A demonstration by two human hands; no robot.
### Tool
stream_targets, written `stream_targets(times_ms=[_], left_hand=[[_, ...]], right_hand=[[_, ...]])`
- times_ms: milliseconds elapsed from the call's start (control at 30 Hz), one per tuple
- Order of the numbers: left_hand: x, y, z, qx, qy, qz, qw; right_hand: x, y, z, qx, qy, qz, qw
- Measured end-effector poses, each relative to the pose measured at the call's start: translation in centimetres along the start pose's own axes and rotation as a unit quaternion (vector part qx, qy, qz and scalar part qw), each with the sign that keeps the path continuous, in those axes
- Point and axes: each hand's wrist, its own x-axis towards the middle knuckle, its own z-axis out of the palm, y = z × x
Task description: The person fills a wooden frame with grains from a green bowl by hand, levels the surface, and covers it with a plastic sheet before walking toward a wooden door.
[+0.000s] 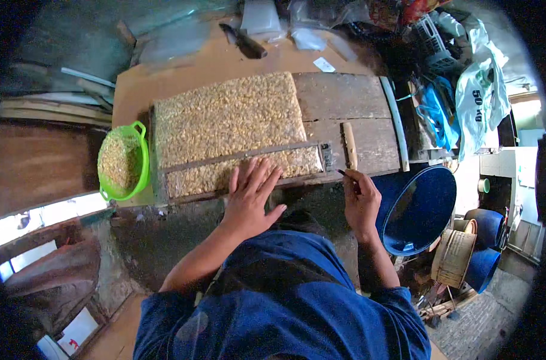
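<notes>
A large slab of pressed pale-yellow beans or grains (228,114) lies on the wooden board (369,144) in front of me. A long straight bar (225,158) lies across its near part, leaving a narrow strip of the slab (297,163) on my side. My left hand (249,192) rests flat, fingers spread, on the strip and against the bar. At the board's near right edge, my right hand (361,195) is closed round a thin dark tool (341,172), mostly hidden by the fingers. Just beyond it lies a wooden handle-like piece (349,146).
A green basket (144,162) of loose grains stands left of the slab. At the far edge lie a dark knife-like object (246,43) and plastic sheets (261,17). A large blue tub (420,210) stands right of me, below a white sack (480,90).
</notes>
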Motion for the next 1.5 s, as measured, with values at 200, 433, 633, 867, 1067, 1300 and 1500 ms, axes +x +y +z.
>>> stream_targets(times_ms=[200, 433, 633, 867, 1067, 1300, 1500], left_hand=[[-3.7, -1.6, -1.8, 0.026, 0.039, -0.052, 0.998], [-8.0, -3.1, -4.2, 0.048, 0.077, -0.119, 0.989], [-11.3, -4.5, -4.3, 0.044, 0.091, -0.2, 0.975], [-12.6, -5.5, -4.7, 0.078, 0.079, -0.233, 0.966], [-12.5, -4.3, -6.2, 0.094, 0.072, -0.251, 0.961], [-15.1, -5.3, -6.4, 0.113, 0.067, -0.278, 0.952], [-16.8, -5.6, -6.4, 0.116, 0.078, -0.279, 0.95]], right_hand=[[3.2, 4.0, 0.2, 0.047, 0.055, 0.083, 0.994], [8.0, 8.4, 1.2, 0.13, 0.103, 0.016, 0.986], [9.1, 9.9, -1.1, 0.033, 0.188, 0.005, 0.982], [9.8, 23.5, -7.8, 0.02, 0.278, 0.173, 0.945], [12.6, 31.9, -10.1, -0.064, 0.283, 0.196, 0.937], [16.0, 33.5, -10.9, -0.003, 0.205, 0.257, 0.944], [16.5, 35.8, -10.9, -0.012, 0.207, 0.235, 0.95]])
